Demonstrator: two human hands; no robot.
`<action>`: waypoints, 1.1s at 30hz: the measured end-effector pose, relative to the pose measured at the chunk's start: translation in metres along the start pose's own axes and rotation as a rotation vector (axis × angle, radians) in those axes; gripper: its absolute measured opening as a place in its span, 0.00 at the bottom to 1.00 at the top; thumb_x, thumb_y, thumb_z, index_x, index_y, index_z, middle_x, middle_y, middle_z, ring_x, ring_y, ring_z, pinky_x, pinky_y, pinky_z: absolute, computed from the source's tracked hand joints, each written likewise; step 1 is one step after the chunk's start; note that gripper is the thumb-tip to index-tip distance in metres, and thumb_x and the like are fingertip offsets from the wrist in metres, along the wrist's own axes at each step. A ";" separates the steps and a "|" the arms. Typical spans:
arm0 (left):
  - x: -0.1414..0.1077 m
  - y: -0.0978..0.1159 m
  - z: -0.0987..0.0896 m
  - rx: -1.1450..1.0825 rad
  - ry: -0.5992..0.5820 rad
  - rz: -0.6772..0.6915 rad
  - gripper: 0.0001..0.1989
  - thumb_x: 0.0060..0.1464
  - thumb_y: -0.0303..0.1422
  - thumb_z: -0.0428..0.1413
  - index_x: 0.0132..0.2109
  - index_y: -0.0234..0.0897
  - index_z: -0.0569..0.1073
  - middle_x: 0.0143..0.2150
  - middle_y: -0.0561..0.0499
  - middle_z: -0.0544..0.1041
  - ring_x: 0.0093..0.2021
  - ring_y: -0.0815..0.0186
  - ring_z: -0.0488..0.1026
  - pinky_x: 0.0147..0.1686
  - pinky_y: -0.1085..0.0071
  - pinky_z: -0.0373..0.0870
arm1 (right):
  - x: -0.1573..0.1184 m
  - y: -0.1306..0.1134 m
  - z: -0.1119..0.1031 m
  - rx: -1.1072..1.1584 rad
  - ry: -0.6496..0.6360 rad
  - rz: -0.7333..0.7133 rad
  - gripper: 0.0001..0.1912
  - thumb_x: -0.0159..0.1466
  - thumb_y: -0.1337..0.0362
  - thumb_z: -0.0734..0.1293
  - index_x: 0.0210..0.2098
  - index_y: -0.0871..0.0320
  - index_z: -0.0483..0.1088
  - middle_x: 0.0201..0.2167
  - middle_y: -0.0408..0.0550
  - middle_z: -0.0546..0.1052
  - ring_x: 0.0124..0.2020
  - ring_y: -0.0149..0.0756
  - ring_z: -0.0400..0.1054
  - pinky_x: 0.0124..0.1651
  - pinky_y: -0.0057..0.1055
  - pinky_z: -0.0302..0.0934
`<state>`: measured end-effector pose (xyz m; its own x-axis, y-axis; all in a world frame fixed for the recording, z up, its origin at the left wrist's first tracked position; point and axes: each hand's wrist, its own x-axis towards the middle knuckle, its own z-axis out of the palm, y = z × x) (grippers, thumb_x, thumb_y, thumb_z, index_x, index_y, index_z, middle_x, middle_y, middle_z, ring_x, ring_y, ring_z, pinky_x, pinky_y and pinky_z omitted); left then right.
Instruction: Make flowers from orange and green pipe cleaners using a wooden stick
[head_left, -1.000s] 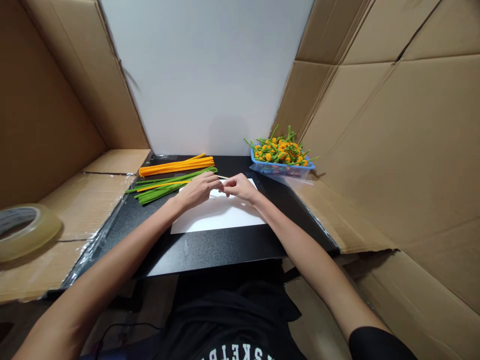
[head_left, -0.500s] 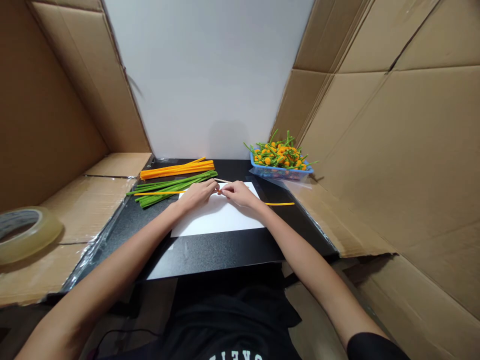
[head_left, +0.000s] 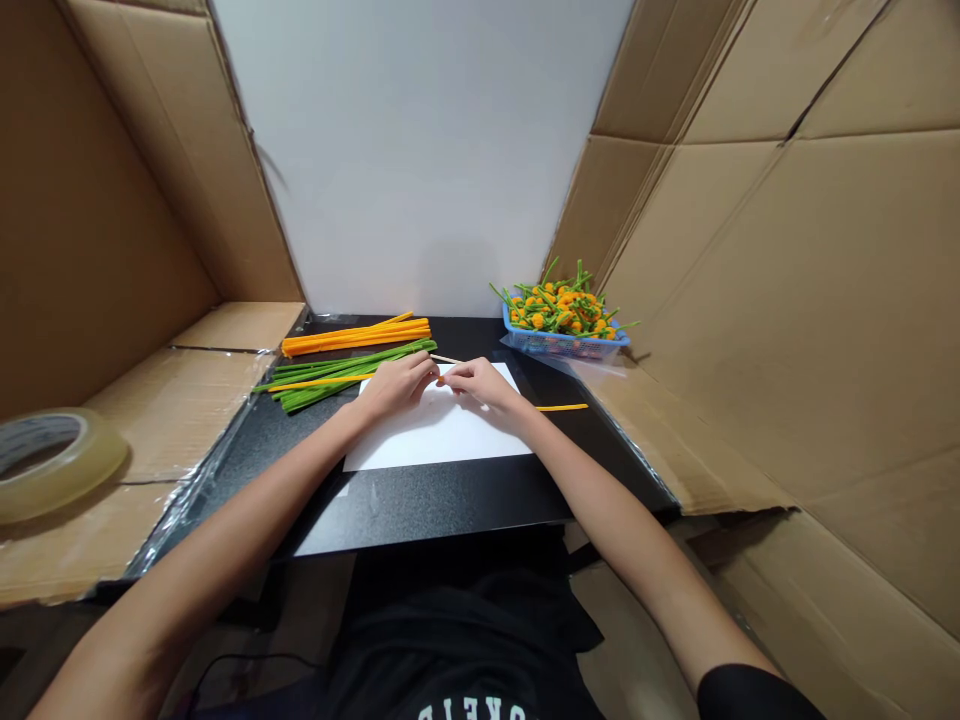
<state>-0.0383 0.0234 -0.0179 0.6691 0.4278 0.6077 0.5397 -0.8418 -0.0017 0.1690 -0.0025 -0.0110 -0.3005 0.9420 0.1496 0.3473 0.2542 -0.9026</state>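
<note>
The left forearm [head_left: 247,505] and right forearm [head_left: 600,490] angle inward, the left hand [head_left: 397,388] and right hand [head_left: 484,386] almost meeting, fingers [head_left: 424,370] curled.

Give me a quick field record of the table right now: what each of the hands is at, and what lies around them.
left hand: over white paper, fingertips at a thin wooden stick
right hand: over the paper, fingertips at the same stick
left of hands: green pipe cleaners, yellow pipe cleaner, orange pipe cleaners
right of hands: short yellow piece, blue basket of orange-and-green flowers
</note>
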 end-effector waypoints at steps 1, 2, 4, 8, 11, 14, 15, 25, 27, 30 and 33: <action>0.000 0.001 0.000 0.000 0.005 -0.008 0.10 0.67 0.31 0.47 0.41 0.38 0.72 0.38 0.48 0.77 0.35 0.65 0.74 0.28 0.73 0.61 | 0.000 0.000 0.001 0.059 0.009 0.019 0.13 0.55 0.58 0.67 0.20 0.61 0.73 0.19 0.42 0.68 0.23 0.28 0.55 0.29 0.29 0.45; 0.000 0.001 0.000 0.002 0.008 -0.014 0.10 0.67 0.31 0.47 0.41 0.38 0.72 0.38 0.48 0.77 0.35 0.65 0.74 0.28 0.73 0.61 | 0.000 0.000 0.002 0.113 0.019 0.037 0.12 0.54 0.59 0.68 0.21 0.61 0.74 0.19 0.42 0.68 0.24 0.28 0.55 0.29 0.29 0.45; 0.001 0.002 -0.001 0.013 0.014 -0.021 0.09 0.66 0.31 0.47 0.41 0.38 0.72 0.38 0.47 0.77 0.34 0.65 0.74 0.27 0.73 0.61 | 0.000 0.000 0.003 0.195 0.034 0.074 0.11 0.52 0.59 0.70 0.21 0.61 0.74 0.18 0.42 0.67 0.23 0.27 0.54 0.28 0.29 0.45; 0.001 0.004 -0.001 0.044 0.027 -0.027 0.09 0.65 0.30 0.48 0.41 0.38 0.73 0.37 0.48 0.77 0.34 0.65 0.74 0.27 0.73 0.61 | 0.000 -0.003 0.005 0.289 0.044 0.115 0.09 0.49 0.60 0.71 0.22 0.61 0.76 0.17 0.42 0.66 0.22 0.26 0.52 0.27 0.28 0.43; 0.001 0.005 0.000 0.055 0.028 -0.039 0.09 0.65 0.30 0.48 0.41 0.38 0.73 0.37 0.48 0.76 0.34 0.65 0.73 0.26 0.73 0.60 | -0.001 -0.006 0.005 0.325 0.044 0.131 0.10 0.49 0.60 0.72 0.24 0.62 0.77 0.18 0.42 0.67 0.23 0.26 0.53 0.27 0.28 0.43; 0.001 0.006 0.000 0.043 0.026 -0.049 0.09 0.65 0.30 0.48 0.41 0.38 0.73 0.37 0.47 0.76 0.34 0.64 0.73 0.26 0.73 0.60 | -0.001 -0.007 0.005 0.323 0.058 0.139 0.10 0.49 0.60 0.72 0.24 0.63 0.78 0.18 0.42 0.67 0.23 0.26 0.53 0.27 0.28 0.42; 0.001 0.006 0.000 0.042 0.026 -0.051 0.09 0.65 0.30 0.48 0.41 0.38 0.73 0.37 0.47 0.76 0.34 0.64 0.73 0.26 0.73 0.59 | -0.001 -0.008 0.006 0.322 0.064 0.142 0.11 0.49 0.60 0.72 0.24 0.63 0.78 0.18 0.42 0.67 0.23 0.26 0.53 0.27 0.28 0.42; 0.001 0.005 0.001 0.050 0.019 -0.058 0.09 0.64 0.29 0.47 0.41 0.39 0.73 0.37 0.48 0.76 0.34 0.64 0.74 0.25 0.71 0.59 | 0.001 -0.002 0.005 0.358 0.045 0.147 0.10 0.49 0.60 0.73 0.25 0.63 0.79 0.20 0.43 0.68 0.23 0.26 0.53 0.26 0.29 0.43; 0.002 0.005 0.001 0.056 0.020 -0.058 0.09 0.65 0.30 0.47 0.40 0.38 0.73 0.37 0.48 0.77 0.33 0.64 0.74 0.25 0.71 0.59 | 0.001 -0.001 0.005 0.358 0.042 0.147 0.10 0.49 0.60 0.73 0.26 0.63 0.79 0.19 0.43 0.68 0.23 0.27 0.53 0.27 0.29 0.44; 0.002 0.005 0.001 0.052 0.019 -0.060 0.10 0.66 0.30 0.47 0.40 0.38 0.73 0.37 0.48 0.77 0.33 0.64 0.74 0.25 0.71 0.58 | 0.001 -0.002 0.005 0.336 0.044 0.160 0.12 0.50 0.59 0.73 0.27 0.63 0.79 0.19 0.43 0.67 0.23 0.26 0.53 0.27 0.29 0.43; 0.002 0.005 0.001 0.041 0.016 -0.058 0.10 0.66 0.30 0.48 0.40 0.38 0.73 0.37 0.48 0.77 0.34 0.64 0.74 0.25 0.71 0.57 | 0.000 -0.002 0.004 0.323 0.044 0.159 0.12 0.50 0.59 0.72 0.27 0.63 0.79 0.18 0.42 0.66 0.23 0.26 0.53 0.27 0.29 0.42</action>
<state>-0.0340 0.0200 -0.0175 0.6279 0.4698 0.6205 0.5981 -0.8014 0.0015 0.1643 -0.0041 -0.0106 -0.2241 0.9745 0.0083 0.0858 0.0282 -0.9959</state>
